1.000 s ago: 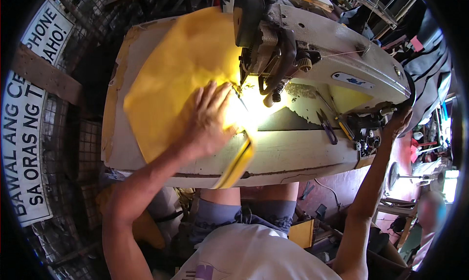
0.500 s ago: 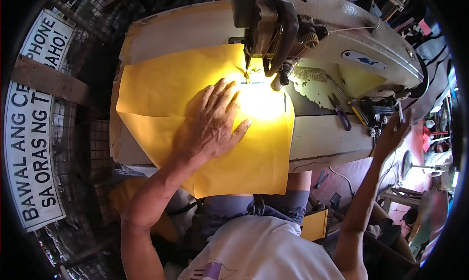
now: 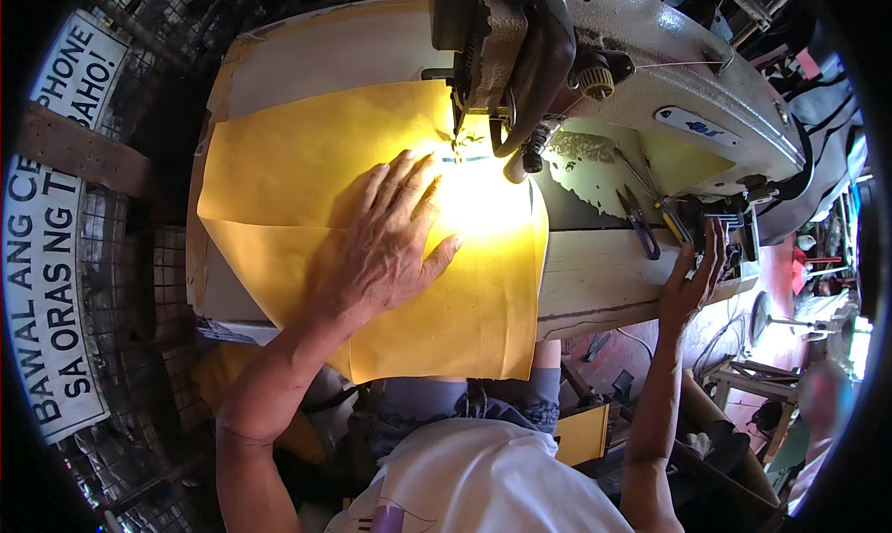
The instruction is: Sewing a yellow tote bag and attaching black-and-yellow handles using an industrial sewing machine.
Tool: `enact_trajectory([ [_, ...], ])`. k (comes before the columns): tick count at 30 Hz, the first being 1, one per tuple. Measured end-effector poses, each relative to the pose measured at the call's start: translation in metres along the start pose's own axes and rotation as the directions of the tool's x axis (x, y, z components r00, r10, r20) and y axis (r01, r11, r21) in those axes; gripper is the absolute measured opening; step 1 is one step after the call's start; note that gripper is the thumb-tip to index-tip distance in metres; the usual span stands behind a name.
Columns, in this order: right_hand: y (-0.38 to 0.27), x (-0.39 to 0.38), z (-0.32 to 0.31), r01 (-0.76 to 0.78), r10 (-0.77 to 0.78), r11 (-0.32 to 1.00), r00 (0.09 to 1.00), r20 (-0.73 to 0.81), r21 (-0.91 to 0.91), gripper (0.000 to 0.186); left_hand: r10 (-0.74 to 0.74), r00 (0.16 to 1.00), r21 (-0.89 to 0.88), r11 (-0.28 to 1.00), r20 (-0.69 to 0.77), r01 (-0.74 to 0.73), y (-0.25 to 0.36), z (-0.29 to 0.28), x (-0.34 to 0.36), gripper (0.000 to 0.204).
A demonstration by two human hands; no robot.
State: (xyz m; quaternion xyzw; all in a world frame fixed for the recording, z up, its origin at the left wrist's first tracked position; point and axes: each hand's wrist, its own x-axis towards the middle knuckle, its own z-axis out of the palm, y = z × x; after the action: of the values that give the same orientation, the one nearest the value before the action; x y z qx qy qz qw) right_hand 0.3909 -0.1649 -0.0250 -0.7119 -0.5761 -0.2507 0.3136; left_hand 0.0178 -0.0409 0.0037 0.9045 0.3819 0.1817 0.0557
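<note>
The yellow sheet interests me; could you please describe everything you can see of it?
The yellow sheet looks like plain fabric or leatherette. It lies mostly flat on the table, its near part extending past the front edge. A crease or seam crosses it beside the left hand, which rests on it, palm down. Its far right part runs under the machine, where glare hides detail.

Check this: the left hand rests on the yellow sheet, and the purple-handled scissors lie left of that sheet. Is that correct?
Not quite: the purple-handled scissors lie right of the yellow sheet, as the head view shows. The left hand does rest on that sheet.
</note>
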Motion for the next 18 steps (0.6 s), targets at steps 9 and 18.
enact_trajectory([
  [9, 0.0057, 0.0000, -0.0030, -0.022, 0.023, 0.999, 0.999, 0.034, -0.035, 0.027, 0.021, 1.000, 0.007, 1.000, -0.004, -0.021, -0.0007, 0.0001, -0.0059, 0.058],
  [18, 0.0036, 0.0005, -0.0021, -0.002, 0.002, 0.998, 1.000, 0.011, -0.064, 0.027, 0.016, 1.000, 0.007, 1.000, 0.003, -0.016, 0.0016, -0.0010, -0.0080, 0.057],
])
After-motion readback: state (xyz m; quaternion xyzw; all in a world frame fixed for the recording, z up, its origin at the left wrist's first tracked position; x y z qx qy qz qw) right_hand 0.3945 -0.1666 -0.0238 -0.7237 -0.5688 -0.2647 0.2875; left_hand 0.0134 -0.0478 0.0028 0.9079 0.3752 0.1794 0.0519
